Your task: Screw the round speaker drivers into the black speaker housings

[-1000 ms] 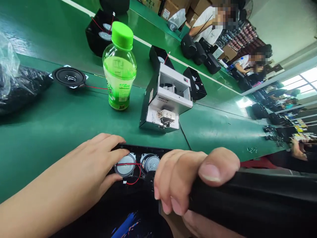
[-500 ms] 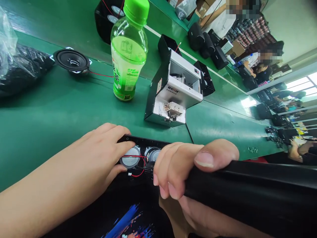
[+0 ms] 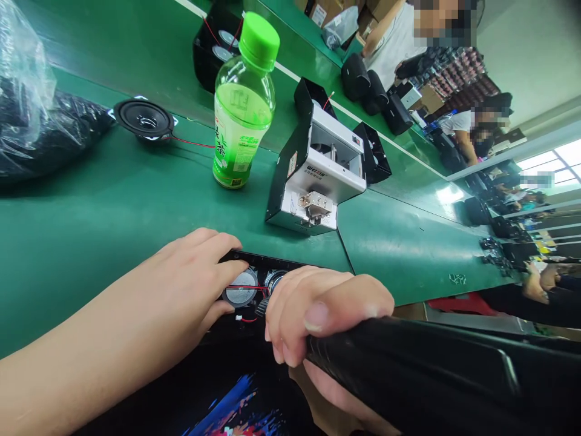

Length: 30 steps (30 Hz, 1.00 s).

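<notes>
My right hand (image 3: pixel 318 309) is wrapped around the thick black body of an electric screwdriver (image 3: pixel 436 363), thumb along its top. The tool's ribbed collar points left into a black speaker housing (image 3: pixel 290 263); its tip is hidden. My left hand (image 3: pixel 195 278) grips the housing's left end, fingers at its far rim and around a round grey speaker driver (image 3: pixel 241 287). A second driver (image 3: pixel 273 280) beside it is partly covered by my right hand. A red wire with a white plug (image 3: pixel 239 318) lies inside the housing.
A green-capped drink bottle (image 3: pixel 245 109) and a silver-black WEIXIN machine (image 3: pixel 318 175) stand beyond my hands. A loose black speaker (image 3: pixel 144 118) and a plastic bag (image 3: pixel 45 121) lie left. Other speaker housings (image 3: pixel 218 54) are farther back. People (image 3: pixel 390 36) work across the green table.
My right hand has shifted left and slightly down with the electric screwdriver, and more of the tool's body shows. My left hand keeps its hold. The view has turned slightly.
</notes>
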Tool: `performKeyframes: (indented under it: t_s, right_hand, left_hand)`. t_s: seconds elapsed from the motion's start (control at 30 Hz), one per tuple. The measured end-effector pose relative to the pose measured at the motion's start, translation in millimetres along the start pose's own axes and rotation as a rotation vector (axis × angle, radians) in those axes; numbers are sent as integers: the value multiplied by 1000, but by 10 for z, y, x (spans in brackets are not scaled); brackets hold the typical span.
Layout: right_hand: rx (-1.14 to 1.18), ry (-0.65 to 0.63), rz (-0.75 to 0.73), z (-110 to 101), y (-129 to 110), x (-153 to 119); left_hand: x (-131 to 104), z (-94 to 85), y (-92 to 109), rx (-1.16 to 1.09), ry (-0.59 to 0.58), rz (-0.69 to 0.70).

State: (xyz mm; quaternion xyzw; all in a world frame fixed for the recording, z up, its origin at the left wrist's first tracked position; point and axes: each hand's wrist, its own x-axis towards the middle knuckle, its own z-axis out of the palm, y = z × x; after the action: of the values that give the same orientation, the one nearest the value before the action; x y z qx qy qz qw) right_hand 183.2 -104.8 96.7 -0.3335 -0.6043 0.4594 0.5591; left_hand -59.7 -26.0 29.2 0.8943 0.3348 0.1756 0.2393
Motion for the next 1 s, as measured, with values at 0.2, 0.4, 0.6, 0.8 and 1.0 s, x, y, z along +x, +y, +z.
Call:
performKeyframes:
  t_s: [0.2, 0.4, 0.6, 0.8, 1.0]
  right_hand:
    - [-118, 7, -53, 79, -25, 25]
    - [-97, -137, -89, -27, 16, 53]
    - [-115, 29, -29, 40, -14, -8]
    - [-174, 95, -42, 168, -58, -32]
    - [-186, 160, -39, 251, -85, -44]
  left_hand:
    - [-20, 11, 23, 14, 17, 23]
    - [-29, 1, 74, 24, 37, 30]
    - [-21, 22, 66, 22, 39, 18]
    - [-52, 11, 84, 6, 45, 3]
    - [-44, 27, 109, 0, 43, -7]
